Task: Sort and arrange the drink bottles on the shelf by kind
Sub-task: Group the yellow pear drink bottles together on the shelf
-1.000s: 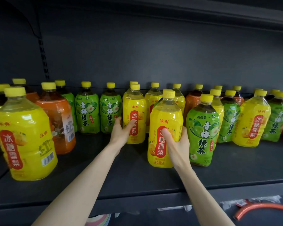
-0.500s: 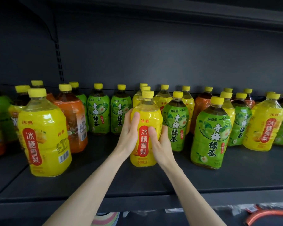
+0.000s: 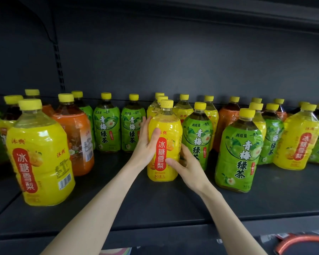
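Both your left hand (image 3: 145,144) and right hand (image 3: 187,166) clasp the yellow bottle (image 3: 164,142), upright mid-shelf (image 3: 155,205) fronting its yellow row; seat it squarely; mind the green bottle (image 3: 197,137) just beside.

free: shelf (image 3: 155,205) front strip | blocked: green bottle (image 3: 238,155) right, large yellow bottle (image 3: 39,159) left | rear rows (image 3: 208,111): seemingly packed

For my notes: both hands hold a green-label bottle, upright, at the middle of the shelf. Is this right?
No: the head view shows left hand and right hand holding a yellow-label bottle, not green, upright, at the middle of the shelf.
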Motion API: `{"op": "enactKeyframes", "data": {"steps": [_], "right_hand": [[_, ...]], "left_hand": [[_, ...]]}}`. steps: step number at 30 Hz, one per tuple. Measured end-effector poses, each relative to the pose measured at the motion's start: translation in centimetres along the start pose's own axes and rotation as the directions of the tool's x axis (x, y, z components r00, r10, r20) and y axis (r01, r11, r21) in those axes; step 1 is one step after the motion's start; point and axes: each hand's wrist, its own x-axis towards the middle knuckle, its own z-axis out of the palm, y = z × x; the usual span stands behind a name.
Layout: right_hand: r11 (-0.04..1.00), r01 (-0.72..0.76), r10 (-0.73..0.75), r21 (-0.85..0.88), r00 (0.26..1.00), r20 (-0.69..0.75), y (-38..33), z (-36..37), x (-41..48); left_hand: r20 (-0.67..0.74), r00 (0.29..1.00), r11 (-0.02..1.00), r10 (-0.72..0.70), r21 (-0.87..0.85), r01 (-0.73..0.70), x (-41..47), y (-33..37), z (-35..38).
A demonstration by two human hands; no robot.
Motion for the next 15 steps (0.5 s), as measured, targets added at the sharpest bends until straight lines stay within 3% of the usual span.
{"op": "enactKeyframes", "data": {"steps": [7, 15], "right_hand": [[0.998, 0.022, -0.021, -0.061, 0.999, 0.027, -0.06, -0.42, 0.61], [0.986, 0.028, -0.026, -0.162, 1.0, 0.015, -0.35, -0.17, 0.33]], "left_hand": [[0.042, 0.999, 0.994, 0.018, -0.112, -0.013, 0.73, -0.92, 0.28], [0.027, 1.0, 0.997, -0.007, -0.078, 0.009, 0.85, -0.84, 0.07]]}}
